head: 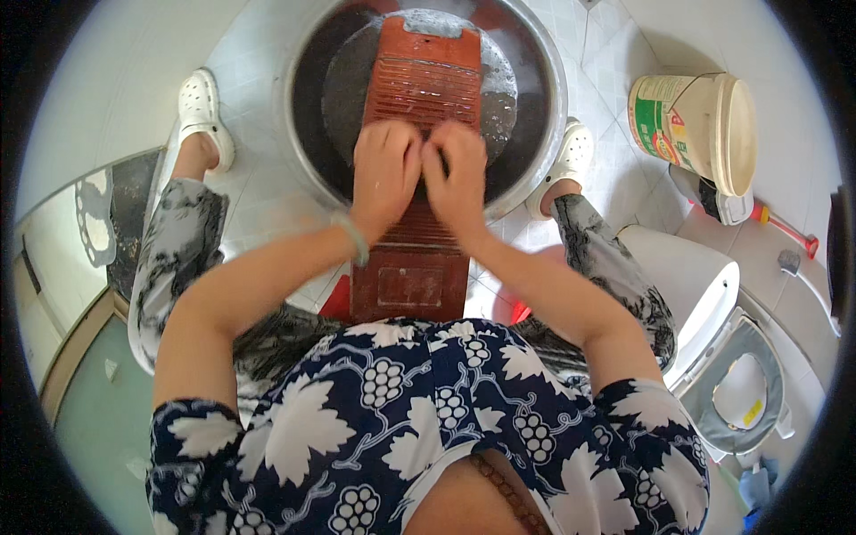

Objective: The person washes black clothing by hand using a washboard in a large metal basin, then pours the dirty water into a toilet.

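A reddish-brown ridged washboard [428, 80] leans in a wide metal basin [559, 87], its lower end close against my body. Sudsy dark water [498, 110] fills the basin's bottom around the board's top end. My left hand [386, 170] and my right hand [456, 174] are side by side over the middle of the board, fingers curled and fingertips close together. Something small and dark seems to be between the fingers, but what it is I cannot tell. A pale bracelet is on my left wrist.
White-shod feet stand on either side of the basin. To the right are a tipped plastic bucket [689, 127], a red-handled tool [789, 231], a toilet brush [790, 262] and a toilet with a grey padded seat [769, 401]. Something red [338, 297] lies beneath the board. A glass-panelled door is at lower left.
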Demonstrator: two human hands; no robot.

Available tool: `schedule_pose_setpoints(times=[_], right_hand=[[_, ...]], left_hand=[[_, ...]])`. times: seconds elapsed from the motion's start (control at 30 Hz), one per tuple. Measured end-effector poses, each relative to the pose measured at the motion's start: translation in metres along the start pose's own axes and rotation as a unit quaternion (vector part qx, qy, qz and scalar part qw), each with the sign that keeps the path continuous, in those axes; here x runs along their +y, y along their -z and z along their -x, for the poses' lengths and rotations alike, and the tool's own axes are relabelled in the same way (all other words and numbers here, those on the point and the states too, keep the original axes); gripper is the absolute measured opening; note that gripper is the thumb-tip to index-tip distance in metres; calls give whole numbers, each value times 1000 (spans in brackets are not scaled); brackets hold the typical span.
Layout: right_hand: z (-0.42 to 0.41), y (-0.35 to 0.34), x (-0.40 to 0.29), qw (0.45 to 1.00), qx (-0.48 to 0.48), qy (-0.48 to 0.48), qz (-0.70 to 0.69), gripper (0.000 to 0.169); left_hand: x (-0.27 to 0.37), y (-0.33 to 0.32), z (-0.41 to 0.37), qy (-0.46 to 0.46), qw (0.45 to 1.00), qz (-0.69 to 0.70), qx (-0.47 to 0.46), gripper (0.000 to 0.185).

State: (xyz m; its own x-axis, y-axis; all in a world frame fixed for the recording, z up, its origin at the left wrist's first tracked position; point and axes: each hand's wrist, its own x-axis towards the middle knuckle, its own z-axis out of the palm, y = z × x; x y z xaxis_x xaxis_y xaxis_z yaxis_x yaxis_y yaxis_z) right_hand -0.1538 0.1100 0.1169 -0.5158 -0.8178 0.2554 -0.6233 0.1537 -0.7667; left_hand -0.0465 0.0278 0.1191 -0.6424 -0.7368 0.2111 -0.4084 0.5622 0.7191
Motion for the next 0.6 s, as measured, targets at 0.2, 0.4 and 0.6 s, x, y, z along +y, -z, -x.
schedule_pose_setpoints(times=[0.2,0.4,0.6], right_hand=[[-89,-63,90,989,-69,-120,55,21],[-105,-63,89,982,0,-122,145,26],[5,1,4,999,-16,-16,-27,17]], left_hand=[[-45,-51,-84,163,971,-149,-96,26],[-45,-49,-112,204,967,-124,-85,38],[1,9,-4,-36,999,19,-9,22]])
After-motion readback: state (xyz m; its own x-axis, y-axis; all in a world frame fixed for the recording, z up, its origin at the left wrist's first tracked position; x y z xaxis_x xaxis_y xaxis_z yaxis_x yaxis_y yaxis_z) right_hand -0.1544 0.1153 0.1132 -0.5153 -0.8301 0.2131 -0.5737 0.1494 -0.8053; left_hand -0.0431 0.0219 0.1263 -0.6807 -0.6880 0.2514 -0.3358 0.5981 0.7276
